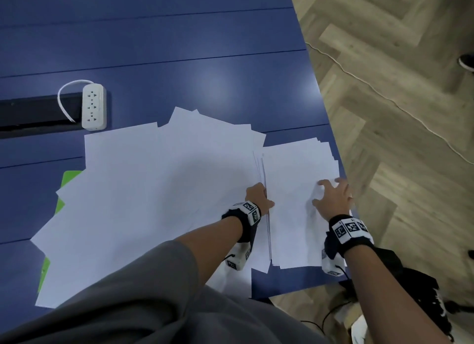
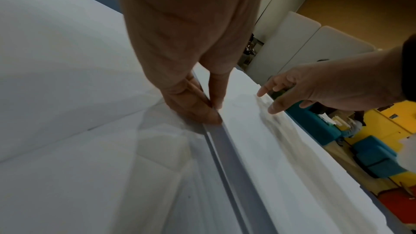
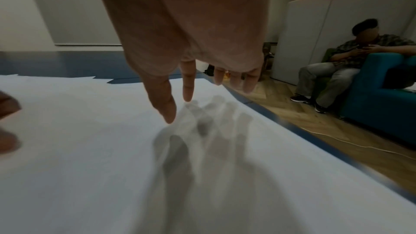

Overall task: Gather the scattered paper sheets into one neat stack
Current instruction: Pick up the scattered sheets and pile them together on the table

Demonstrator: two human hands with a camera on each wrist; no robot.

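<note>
A stack of white paper sheets (image 1: 295,189) lies at the right edge of the blue table (image 1: 179,61). My left hand (image 1: 257,196) pinches the stack's left edge; the left wrist view shows the thumb on top and the fingertips (image 2: 198,111) against the side. My right hand (image 1: 331,195) hovers with fingers spread just over the stack's right part, and its shadow falls on the top sheet (image 3: 90,149). Loose white sheets (image 1: 154,189) fan out over the table to the left of the stack, overlapping one another.
A white power strip (image 1: 94,107) lies beside a black cable slot (image 1: 38,115) at the far left. Something green (image 1: 70,177) sticks out from under the loose sheets. Wooden floor with a thin white cable (image 1: 384,97) lies beyond the table's right edge. A person sits on a teal sofa (image 3: 371,86).
</note>
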